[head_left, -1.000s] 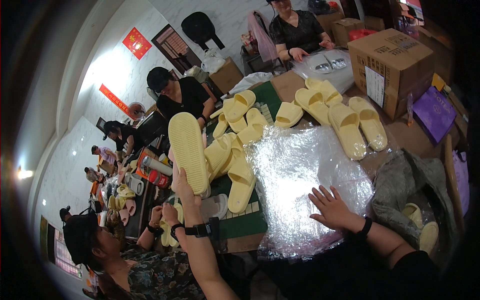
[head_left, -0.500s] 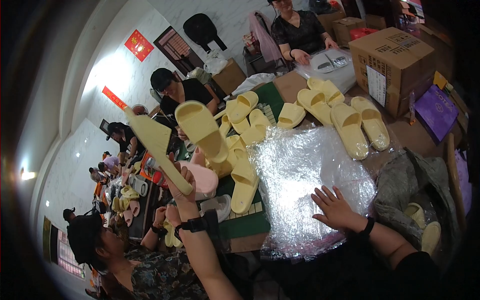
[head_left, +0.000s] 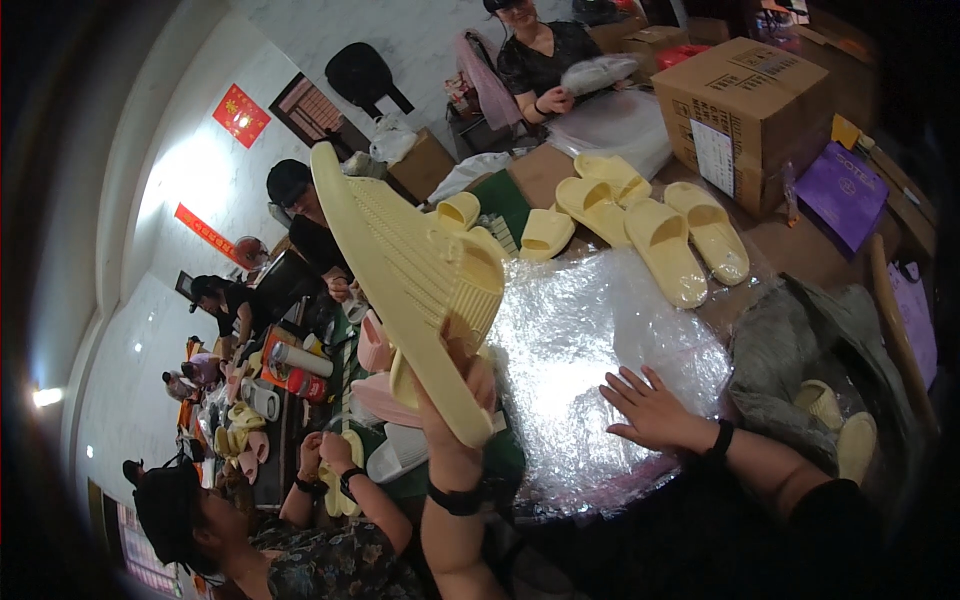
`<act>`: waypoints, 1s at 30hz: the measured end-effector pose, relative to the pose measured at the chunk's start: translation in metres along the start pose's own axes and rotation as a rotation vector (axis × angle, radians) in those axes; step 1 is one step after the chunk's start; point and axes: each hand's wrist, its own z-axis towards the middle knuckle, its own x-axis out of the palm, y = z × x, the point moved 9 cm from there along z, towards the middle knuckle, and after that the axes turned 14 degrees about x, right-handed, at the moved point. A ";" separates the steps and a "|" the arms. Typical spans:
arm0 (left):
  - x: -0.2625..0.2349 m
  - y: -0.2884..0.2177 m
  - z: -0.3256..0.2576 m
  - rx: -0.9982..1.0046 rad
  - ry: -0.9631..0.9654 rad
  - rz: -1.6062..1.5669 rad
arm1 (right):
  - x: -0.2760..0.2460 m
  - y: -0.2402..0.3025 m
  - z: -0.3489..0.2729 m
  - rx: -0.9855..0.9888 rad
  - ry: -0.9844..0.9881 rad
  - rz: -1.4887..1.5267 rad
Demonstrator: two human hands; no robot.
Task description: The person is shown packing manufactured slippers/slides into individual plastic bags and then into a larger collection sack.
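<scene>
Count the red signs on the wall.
2: a square one left of the barred window, and a long strip to its lower left. Another could be hidden behind the workers or the yellow slipper in the left hand.

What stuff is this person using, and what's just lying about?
Being used:
- yellow slipper, in the left hand
- clear plastic, under the right hand

Seemingly just lying about:
- cardboard box
- purple package
- red jar

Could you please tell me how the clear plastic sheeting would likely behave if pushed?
The clear plastic sheeting is probably floppy and could bunch up, given its many crinkles. Its glossy glare suggests it may also be slippery.
</scene>
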 end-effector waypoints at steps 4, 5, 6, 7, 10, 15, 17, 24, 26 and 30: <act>0.049 0.047 -0.036 -0.075 -0.015 -0.280 | -0.003 0.001 -0.002 -0.015 -0.045 0.018; 0.051 0.054 -0.046 -0.074 -0.078 -0.341 | -0.002 0.001 0.000 -0.006 -0.044 0.020; 0.053 0.060 -0.053 -0.094 -0.117 -0.434 | -0.001 0.002 0.000 -0.002 -0.025 0.015; 0.052 0.064 -0.057 -0.084 -0.149 -0.487 | -0.003 0.002 0.000 0.002 -0.005 0.010; 0.045 0.082 -0.067 -0.117 -0.184 -0.670 | -0.015 -0.001 -0.003 -0.040 0.015 0.169; -0.028 0.124 -0.094 -0.144 -0.479 -0.835 | -0.007 0.004 -0.003 -0.019 -0.153 -0.019; -0.074 0.145 -0.117 -0.171 -0.706 -0.775 | -0.004 0.004 0.000 -0.021 -0.097 0.030; -0.111 0.142 -0.142 -0.194 -0.588 0.190 | -0.008 -0.005 0.000 0.065 0.120 0.055; -0.117 0.126 -0.168 -0.148 -0.697 0.219 | -0.016 0.005 -0.013 -0.090 -0.067 0.012; -0.132 0.104 -0.199 -0.141 -0.473 0.894 | -0.049 0.009 -0.018 0.158 0.514 0.075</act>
